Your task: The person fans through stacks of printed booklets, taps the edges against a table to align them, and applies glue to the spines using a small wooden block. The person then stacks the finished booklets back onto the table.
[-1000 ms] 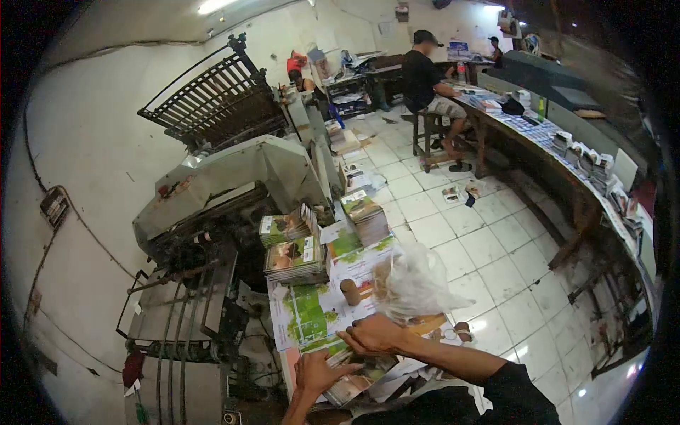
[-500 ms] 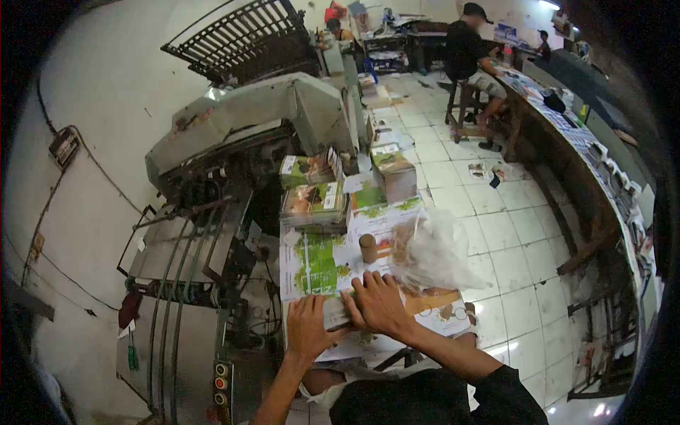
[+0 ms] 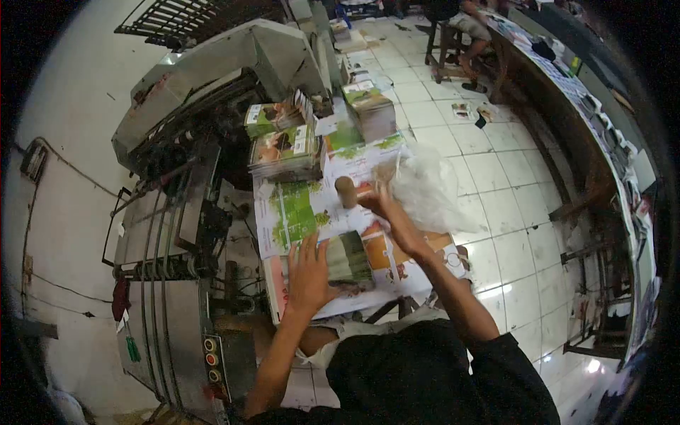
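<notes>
My left hand [image 3: 308, 273] rests with fingers outstretched on the left side of a small green and dark stack of booklets [image 3: 348, 256]. Just beyond the stack, a short brown cylinder [image 3: 345, 191] stands upright on the printed sheets [image 3: 273, 234]. My right hand [image 3: 382, 205] is beside its right side, fingers apart and somewhat blurred, fingertips close to it. A crumpled clear plastic bag [image 3: 435, 188] lies to the right of that hand.
Booklet piles [image 3: 283, 152] stand at the table's far left, and another pile [image 3: 370, 110] at its far end. A large grey machine [image 3: 219, 71] borders the left. Across the tiled floor [image 3: 496, 184], a person sits on a stool [image 3: 446, 53] at a long bench [image 3: 538, 117].
My right hand has left the booklet stack and moved forward to the brown cylinder. My left hand stays at the stack, whose top now shows more. The view has tilted downward.
</notes>
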A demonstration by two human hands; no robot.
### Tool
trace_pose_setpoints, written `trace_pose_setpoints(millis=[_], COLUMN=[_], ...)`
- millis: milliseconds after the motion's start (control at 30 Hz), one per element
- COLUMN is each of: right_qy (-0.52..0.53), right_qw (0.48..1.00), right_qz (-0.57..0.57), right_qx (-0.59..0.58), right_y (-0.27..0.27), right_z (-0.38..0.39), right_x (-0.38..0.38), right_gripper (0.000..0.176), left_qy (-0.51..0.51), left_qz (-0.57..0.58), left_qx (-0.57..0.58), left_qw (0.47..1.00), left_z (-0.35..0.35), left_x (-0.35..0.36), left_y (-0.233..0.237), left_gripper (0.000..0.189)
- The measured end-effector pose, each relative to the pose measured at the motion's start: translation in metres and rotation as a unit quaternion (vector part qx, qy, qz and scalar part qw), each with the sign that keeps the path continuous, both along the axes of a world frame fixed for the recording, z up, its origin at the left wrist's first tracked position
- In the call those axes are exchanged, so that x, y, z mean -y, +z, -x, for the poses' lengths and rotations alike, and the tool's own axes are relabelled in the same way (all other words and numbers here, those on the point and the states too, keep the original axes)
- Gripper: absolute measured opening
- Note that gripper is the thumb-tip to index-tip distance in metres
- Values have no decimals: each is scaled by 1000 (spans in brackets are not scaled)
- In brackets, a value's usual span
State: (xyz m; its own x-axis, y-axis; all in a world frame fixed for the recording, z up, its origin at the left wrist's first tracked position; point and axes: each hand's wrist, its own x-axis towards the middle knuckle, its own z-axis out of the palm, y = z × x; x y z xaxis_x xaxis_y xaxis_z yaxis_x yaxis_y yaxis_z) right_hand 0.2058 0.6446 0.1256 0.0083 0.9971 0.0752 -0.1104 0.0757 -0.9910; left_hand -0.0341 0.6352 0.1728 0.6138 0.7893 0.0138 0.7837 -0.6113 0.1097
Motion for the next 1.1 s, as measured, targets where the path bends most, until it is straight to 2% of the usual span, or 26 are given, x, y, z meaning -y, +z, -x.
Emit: trace_pose_setpoints(millis=[33, 67, 133, 200, 233, 267, 300, 333, 367, 400, 467, 500, 533, 600, 633, 700, 733, 800, 833, 867, 900, 933, 967, 1033, 1067, 1100], right_qy=[-11, -19, -9, -30, 6, 12, 26, 41, 50, 61, 51, 98, 107, 112, 61, 67, 69, 94, 77, 61, 62, 29, -5, 27, 62, 54], right_qw=[1000, 999, 998, 979, 949, 949, 988, 993, 985, 984, 966, 972, 970, 955, 930, 936, 944, 948, 960, 972, 971, 973, 974, 971, 968, 968], right_qz=[15, 37, 21, -52, -12, -11, -55, -101, -95, -99, -120, -138, -140, -125, -191, -171, -152, -119, -114, -107, -105, -122, -139, -143, -140, -142], right_qx=[-15, -34, -63, -195, -314, -316, -138, 45, 135, 136, 224, 164, 165, 246, 309, 299, 286, 280, 242, 203, 203, 192, 181, 191, 197, 200], right_y=[-2, -8, -36, -53, -49, -45, -31, -15, 4, -1, -17, 5, 4, -16, -46, -49, -42, -27, -14, -8, -16, -29, -39, -38, -38, -34], right_z=[2, 9, 11, 15, 17, 23, 28, 32, 41, 45, 53, 53, 55, 52, 54, 58, 58, 62, 68, 77, 89, 103, 110, 101, 98, 94], right_x=[10, 27, 48, 65, 71, 75, 79, 82, 86, 80, 65, 53, 48, 40, 39, 51, 47, 59, 62, 64, 65, 69, 72, 68, 73, 75], right_gripper=[72, 72, 70, 69, 73, 73, 80, 91, 104, 104, 96, 90, 90, 84, 81, 82, 83, 86, 89, 93, 93, 98, 103, 104, 105, 105], left_qy=[-5, -4, -42, -20, 5, 11, 34, 54, 38, 47, 26, 22, 28, 128, 175, 260, 255, 79, 194, 195, 216, 226, 225, 120, 66, 58], left_qz=[-11, -9, -18, -26, -33, -34, 45, 119, 147, 140, 182, 170, 163, 233, 269, 335, 332, 266, 417, 418, 388, 341, 344, 160, 69, 68], left_qx=[6, 3, 50, 91, 133, 130, 257, 382, 440, 443, 610, 667, 670, 600, 560, 475, 480, 488, 677, 678, 527, 350, 350, 337, 323, 324], left_qw=[1000, 1000, 998, 995, 991, 991, 965, 915, 885, 884, 771, 725, 724, 755, 764, 771, 771, 827, 574, 573, 725, 843, 842, 920, 941, 942], left_z=[3, 12, 19, 19, 19, 19, 15, 14, 22, 24, 23, 34, 47, 66, 71, 72, 70, 84, 76, 68, 62, 59, 68, 101, 108, 101], left_x=[-4, -2, -6, 0, 4, 7, 10, 10, 2, 1, 3, -9, -12, -8, -4, -9, -16, 8, 15, 27, 40, 48, 51, 41, 43, 42], left_y=[-11, -20, -28, -19, -8, 5, 25, 36, 24, 20, 12, -52, -88, -150, -173, -192, -172, -129, -111, -89, -68, -59, -80, -163, -182, -151], left_gripper=[91, 91, 79, 74, 69, 69, 68, 67, 63, 63, 65, 72, 72, 75, 76, 79, 79, 81, 74, 74, 66, 60, 60, 55, 54, 54])
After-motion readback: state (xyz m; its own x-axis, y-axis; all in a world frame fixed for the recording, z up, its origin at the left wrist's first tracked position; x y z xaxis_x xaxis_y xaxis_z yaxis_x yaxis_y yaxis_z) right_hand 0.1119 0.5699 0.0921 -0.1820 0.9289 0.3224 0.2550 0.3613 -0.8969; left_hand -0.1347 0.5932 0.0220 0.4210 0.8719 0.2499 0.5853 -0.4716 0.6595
